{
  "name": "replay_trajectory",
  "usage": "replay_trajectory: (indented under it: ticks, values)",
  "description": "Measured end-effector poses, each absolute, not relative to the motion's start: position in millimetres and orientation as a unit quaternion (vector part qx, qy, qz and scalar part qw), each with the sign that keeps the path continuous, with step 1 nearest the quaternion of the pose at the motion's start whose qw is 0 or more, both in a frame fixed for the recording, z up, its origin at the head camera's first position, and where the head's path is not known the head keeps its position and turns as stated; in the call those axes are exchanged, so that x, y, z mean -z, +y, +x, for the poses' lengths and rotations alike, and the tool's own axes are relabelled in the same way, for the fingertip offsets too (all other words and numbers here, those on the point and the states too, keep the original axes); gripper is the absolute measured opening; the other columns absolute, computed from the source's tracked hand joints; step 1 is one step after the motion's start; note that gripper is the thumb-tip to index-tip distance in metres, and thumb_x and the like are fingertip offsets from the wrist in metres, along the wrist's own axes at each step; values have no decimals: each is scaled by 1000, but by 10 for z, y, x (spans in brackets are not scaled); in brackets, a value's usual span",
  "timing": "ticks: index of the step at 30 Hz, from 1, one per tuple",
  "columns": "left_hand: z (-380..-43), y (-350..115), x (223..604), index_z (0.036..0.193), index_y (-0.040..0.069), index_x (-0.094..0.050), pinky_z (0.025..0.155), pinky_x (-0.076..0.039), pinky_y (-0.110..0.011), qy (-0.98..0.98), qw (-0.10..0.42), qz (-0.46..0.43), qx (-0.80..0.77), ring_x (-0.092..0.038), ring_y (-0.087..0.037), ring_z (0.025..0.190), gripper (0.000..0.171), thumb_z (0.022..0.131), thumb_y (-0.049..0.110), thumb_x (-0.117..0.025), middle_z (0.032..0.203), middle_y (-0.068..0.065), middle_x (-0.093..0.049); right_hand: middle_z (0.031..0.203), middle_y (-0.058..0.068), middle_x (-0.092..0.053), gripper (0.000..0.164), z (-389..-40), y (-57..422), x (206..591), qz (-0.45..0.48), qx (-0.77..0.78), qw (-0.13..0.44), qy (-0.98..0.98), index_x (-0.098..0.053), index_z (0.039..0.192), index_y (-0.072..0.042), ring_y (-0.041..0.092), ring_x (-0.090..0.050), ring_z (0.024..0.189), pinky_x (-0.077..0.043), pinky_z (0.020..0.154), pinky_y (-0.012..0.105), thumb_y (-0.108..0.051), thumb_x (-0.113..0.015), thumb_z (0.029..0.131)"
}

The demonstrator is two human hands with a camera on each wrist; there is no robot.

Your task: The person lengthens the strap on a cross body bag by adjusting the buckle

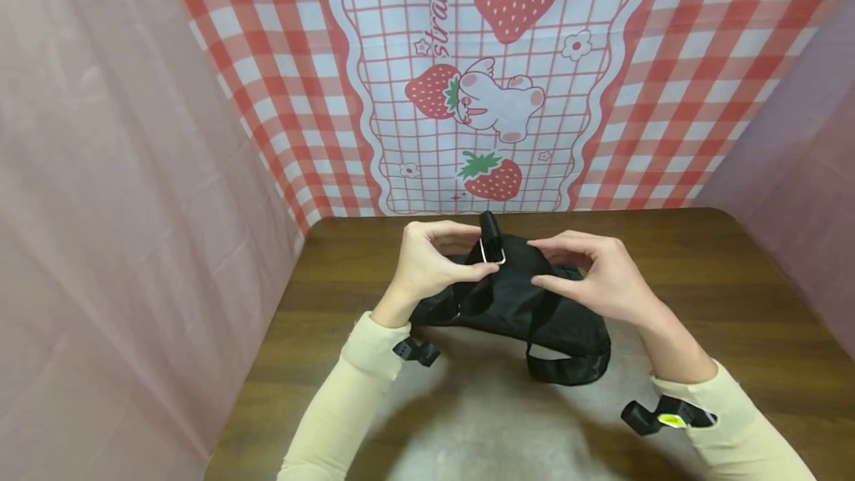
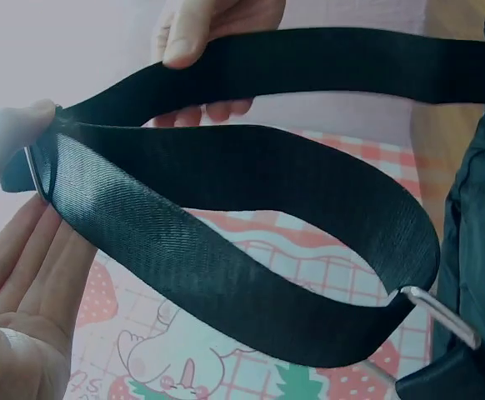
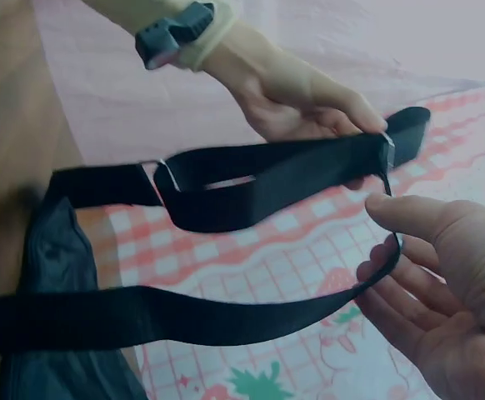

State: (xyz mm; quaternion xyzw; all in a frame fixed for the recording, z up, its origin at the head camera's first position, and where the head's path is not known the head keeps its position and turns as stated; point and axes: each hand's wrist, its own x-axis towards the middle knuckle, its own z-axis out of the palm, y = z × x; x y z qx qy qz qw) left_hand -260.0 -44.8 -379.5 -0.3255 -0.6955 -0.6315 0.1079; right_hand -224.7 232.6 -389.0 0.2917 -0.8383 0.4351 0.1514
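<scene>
A black bag (image 1: 514, 310) lies on the table, its webbing strap (image 2: 309, 62) lifted off it in loops. My left hand (image 1: 426, 266) pinches the strap at a metal slider buckle (image 3: 389, 150), thumb on one side and fingers on the other. A short end of webbing sticks out past that buckle. My right hand (image 3: 455, 275) holds the single run of strap close to the slider, between thumb and fingertips. Nearer the bag, a second metal ring (image 2: 442, 317) joins the doubled loop to a shorter piece of webbing.
The wooden table (image 1: 721, 303) has a pale patch (image 1: 481, 429) in front of the bag. Another strap loop (image 1: 568, 370) hangs toward the near side. A red checked strawberry cloth (image 1: 514, 95) stands behind, with pink curtains (image 1: 133, 206) at the sides.
</scene>
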Motion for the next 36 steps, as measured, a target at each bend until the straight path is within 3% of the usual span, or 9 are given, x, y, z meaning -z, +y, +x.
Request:
replay_trajectory:
  ticks: [9,16,19,24,31,34,36]
  values:
    - [-2577,-331,3796,107,-5,-82,81,-70,-38,-684,98,-351,632,-82,-22,86,40,69,-3,-95,101,-24,-81,123,8,-75,60,-2284,2241,4096,336,-493,84,-798,-69,135,-8,3,-72,112,-59,97,15,3,-90,81]
    - [-2559,-322,3779,107,-6,-81,82,-70,-37,-686,101,-347,632,-82,-22,86,38,71,-5,-94,102,-24,-81,107,0,-79,48,-2305,1919,4207,331,-549,143,-754,-77,120,-4,5,-77,102,-66,90,24,9,-91,76]
    - [-2563,-348,3774,107,-6,-81,81,-70,-39,-685,102,-343,635,-82,-24,85,38,71,-5,-94,101,-25,-81,105,6,-78,46,-2307,1942,4199,331,-549,156,-751,-78,116,-3,4,-78,99,-66,88,24,13,-90,75]
    - [-2568,-415,3772,107,-7,-81,81,-70,-40,-681,101,-334,643,-82,-21,85,39,70,-7,-94,101,-26,-80,109,13,-78,51,-2291,2102,4133,327,-514,156,-778,-77,123,-1,4,-77,96,-65,85,20,11,-91,75]
    - [-2555,-472,3773,105,-8,-81,81,-70,-41,-682,97,-336,643,-82,-23,82,40,68,-8,-94,100,-27,-80,113,2,-78,53,-2237,2349,4040,316,-443,136,-828,-78,127,-14,6,-75,100,-61,92,14,-4,-95,78]
    - [-2543,-466,3791,105,-8,-81,81,-70,-43,-684,92,-337,640,-82,-27,82,40,67,-8,-94,99,-27,-80,113,-4,-76,52,-2218,2416,4039,326,-446,118,-825,-77,125,-17,3,-72,103,-59,94,10,-1,-93,79]
    - [-2538,-454,3807,104,-9,-81,81,-69,-46,-682,91,-338,642,-82,-27,82,40,66,-9,-94,99,-27,-80,117,-2,-73,53,-2212,2417,4043,349,-466,106,-806,-74,128,-13,3,-69,105,-56,95,9,7,-87,81]
